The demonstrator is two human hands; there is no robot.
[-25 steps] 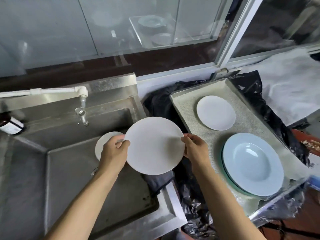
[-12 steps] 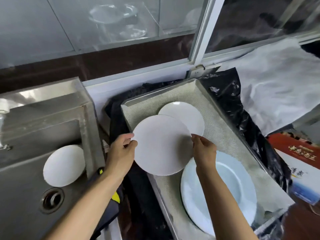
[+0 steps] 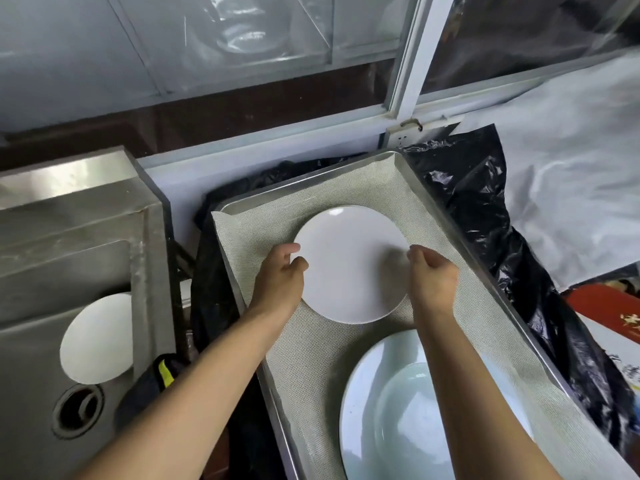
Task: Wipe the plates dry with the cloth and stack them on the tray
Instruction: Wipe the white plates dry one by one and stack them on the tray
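Note:
A white plate point(image 3: 349, 265) lies flat on the lined metal tray point(image 3: 437, 199), on the spot where a smaller white plate lay; that plate is now hidden under it. My left hand point(image 3: 282, 275) is at its left rim, thumb and forefinger loosely curled and touching the edge. My right hand point(image 3: 433, 277) hovers at the right rim, blurred, fingers loosely curled and holding nothing. A pale blue deep plate point(image 3: 415, 410) sits at the near end of the tray. Another white plate point(image 3: 97, 337) leans in the sink. A dark cloth with a yellow tag point(image 3: 157, 379) hangs over the sink's edge.
The steel sink point(image 3: 69, 209) with its drain point(image 3: 78, 410) is on the left. Black plastic sheeting point(image 3: 485, 209) surrounds the tray. A window frame point(image 3: 408, 64) runs along the back. A red and white box point(image 3: 616, 323) lies at the right.
Both hands carried the white plate from over the sink to the tray and set it down on the smaller white plate. Their grip on the rim has loosened.

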